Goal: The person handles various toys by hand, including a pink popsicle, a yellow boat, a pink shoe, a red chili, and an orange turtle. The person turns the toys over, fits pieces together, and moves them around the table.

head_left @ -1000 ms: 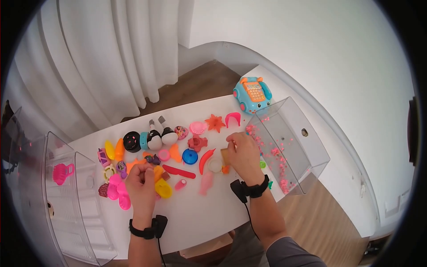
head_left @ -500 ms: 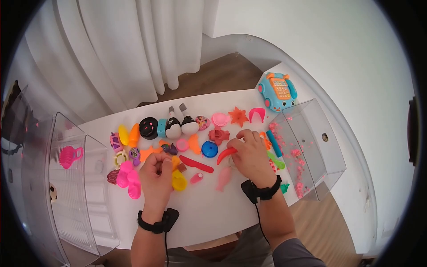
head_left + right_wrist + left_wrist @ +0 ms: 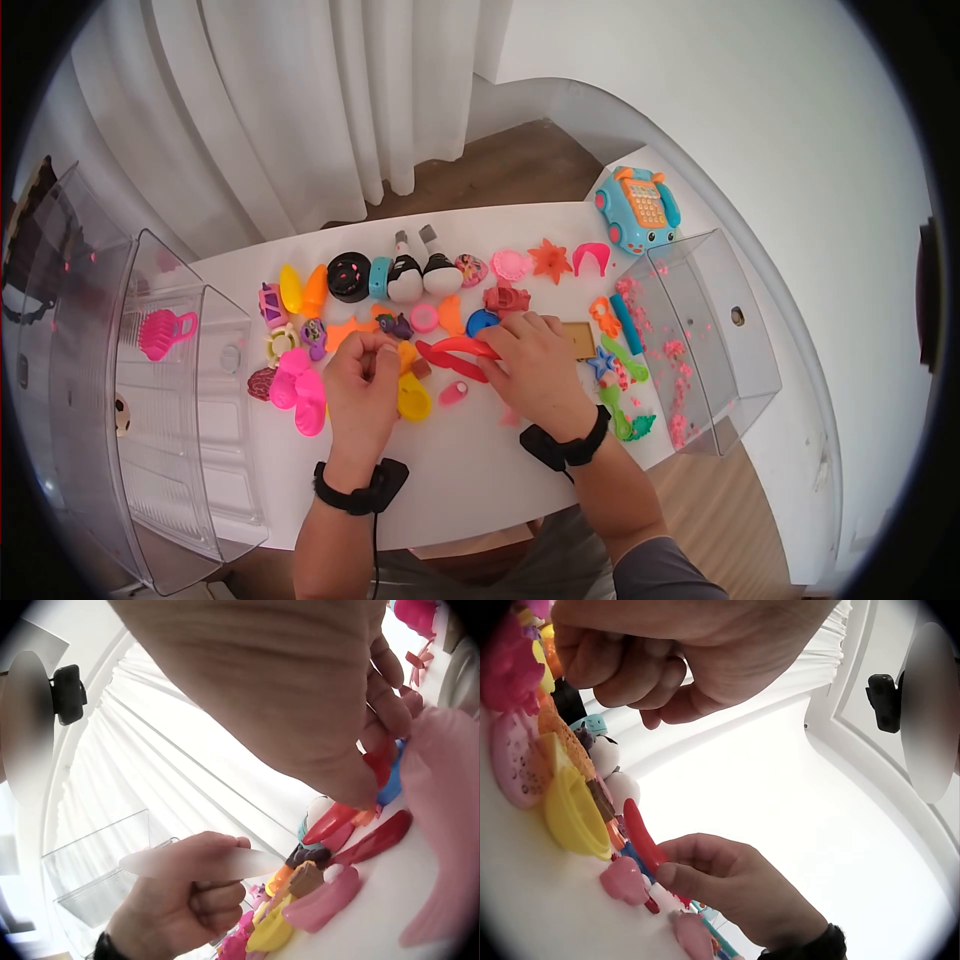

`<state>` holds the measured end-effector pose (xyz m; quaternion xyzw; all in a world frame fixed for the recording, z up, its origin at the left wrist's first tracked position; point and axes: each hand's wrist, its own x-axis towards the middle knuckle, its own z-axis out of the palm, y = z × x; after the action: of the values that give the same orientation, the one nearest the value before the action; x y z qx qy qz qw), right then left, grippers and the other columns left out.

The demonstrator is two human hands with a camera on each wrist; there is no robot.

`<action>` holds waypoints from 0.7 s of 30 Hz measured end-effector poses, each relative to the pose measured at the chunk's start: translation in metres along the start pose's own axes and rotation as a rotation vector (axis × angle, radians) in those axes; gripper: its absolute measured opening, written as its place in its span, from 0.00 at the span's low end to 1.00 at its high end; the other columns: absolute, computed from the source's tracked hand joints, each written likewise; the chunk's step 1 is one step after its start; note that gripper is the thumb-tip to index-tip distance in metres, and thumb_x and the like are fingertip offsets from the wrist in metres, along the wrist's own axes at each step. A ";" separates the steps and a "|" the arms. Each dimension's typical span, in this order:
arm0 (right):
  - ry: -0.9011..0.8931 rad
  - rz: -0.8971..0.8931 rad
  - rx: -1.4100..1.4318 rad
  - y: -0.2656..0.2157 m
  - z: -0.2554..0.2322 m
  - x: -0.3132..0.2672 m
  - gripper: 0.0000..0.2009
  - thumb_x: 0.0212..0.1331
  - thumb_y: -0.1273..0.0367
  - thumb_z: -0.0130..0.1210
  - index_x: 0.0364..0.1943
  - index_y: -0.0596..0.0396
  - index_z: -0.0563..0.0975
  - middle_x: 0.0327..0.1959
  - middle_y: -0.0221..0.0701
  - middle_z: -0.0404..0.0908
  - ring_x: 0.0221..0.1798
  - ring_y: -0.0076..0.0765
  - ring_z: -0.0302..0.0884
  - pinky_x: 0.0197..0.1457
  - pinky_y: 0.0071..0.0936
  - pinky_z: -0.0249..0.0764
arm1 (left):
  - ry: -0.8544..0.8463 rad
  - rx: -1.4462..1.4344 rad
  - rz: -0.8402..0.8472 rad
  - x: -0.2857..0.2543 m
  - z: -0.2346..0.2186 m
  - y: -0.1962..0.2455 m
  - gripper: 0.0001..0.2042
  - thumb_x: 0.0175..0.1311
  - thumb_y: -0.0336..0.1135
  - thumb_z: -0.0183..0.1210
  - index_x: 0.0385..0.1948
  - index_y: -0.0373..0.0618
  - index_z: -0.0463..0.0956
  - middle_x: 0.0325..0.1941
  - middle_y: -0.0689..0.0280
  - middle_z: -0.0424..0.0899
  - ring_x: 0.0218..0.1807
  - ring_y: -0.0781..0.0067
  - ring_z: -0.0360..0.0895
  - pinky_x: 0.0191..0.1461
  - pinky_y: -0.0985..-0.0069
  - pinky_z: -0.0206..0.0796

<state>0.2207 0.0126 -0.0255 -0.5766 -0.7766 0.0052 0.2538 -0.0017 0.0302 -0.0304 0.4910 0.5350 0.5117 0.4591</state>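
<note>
My right hand (image 3: pixel 545 378) pinches one end of a red toy chili pepper (image 3: pixel 463 346) between thumb and fingers. The pepper overlaps a red toy knife (image 3: pixel 468 369) on the white table in the head view. In the left wrist view the pepper (image 3: pixel 641 838) points up and away from the right hand (image 3: pixel 739 889). My left hand (image 3: pixel 360 395) hovers over the table's left part with its fingers curled, and nothing shows in it. Beside it lie a yellow toy (image 3: pixel 412 398) and pink rounded pieces (image 3: pixel 297 390). A small pink toy (image 3: pixel 453 393) lies between the hands.
Clear plastic bins stand at the left (image 3: pixel 205 420) and right (image 3: pixel 735 385); pink bits dot the right one. A toy phone (image 3: pixel 637 210) sits at the back right. Along the back lie a black ring (image 3: pixel 349 277), an orange flower (image 3: pixel 551 261) and other toys.
My right hand has taken hold of the chili pepper and carried it left, over the red knife. The left hand stays near the yellow toy. The head view has shifted.
</note>
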 end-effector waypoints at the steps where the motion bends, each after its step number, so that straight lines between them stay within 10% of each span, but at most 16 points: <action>1: -0.029 -0.001 -0.010 -0.001 0.001 0.000 0.13 0.53 0.67 0.70 0.43 0.47 0.83 0.41 0.29 0.80 0.48 0.40 0.78 0.56 0.41 0.69 | 0.001 -0.001 -0.017 -0.001 -0.001 0.002 0.04 0.73 0.28 0.58 0.38 0.38 0.78 0.23 0.76 0.76 0.22 0.93 0.67 0.25 0.87 0.56; 11: 0.102 0.132 0.047 0.023 -0.033 -0.010 0.07 0.58 0.67 0.66 0.38 0.49 0.82 0.31 0.28 0.82 0.41 0.41 0.79 0.51 0.42 0.68 | -0.012 0.010 -0.021 -0.002 0.000 0.005 0.04 0.73 0.28 0.57 0.39 0.37 0.78 0.26 0.74 0.79 0.25 0.92 0.70 0.29 0.87 0.60; 21: -0.220 0.204 -0.192 -0.012 -0.032 -0.029 0.17 0.54 0.56 0.69 0.34 0.52 0.78 0.26 0.32 0.82 0.31 0.43 0.82 0.46 0.42 0.68 | -0.009 0.026 0.018 -0.001 0.001 -0.001 0.03 0.74 0.27 0.57 0.40 0.37 0.77 0.28 0.72 0.82 0.28 0.90 0.75 0.32 0.87 0.64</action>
<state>0.2286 -0.0267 -0.0050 -0.6699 -0.7341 0.0199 0.1093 -0.0007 0.0293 -0.0310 0.5042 0.5350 0.5065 0.4505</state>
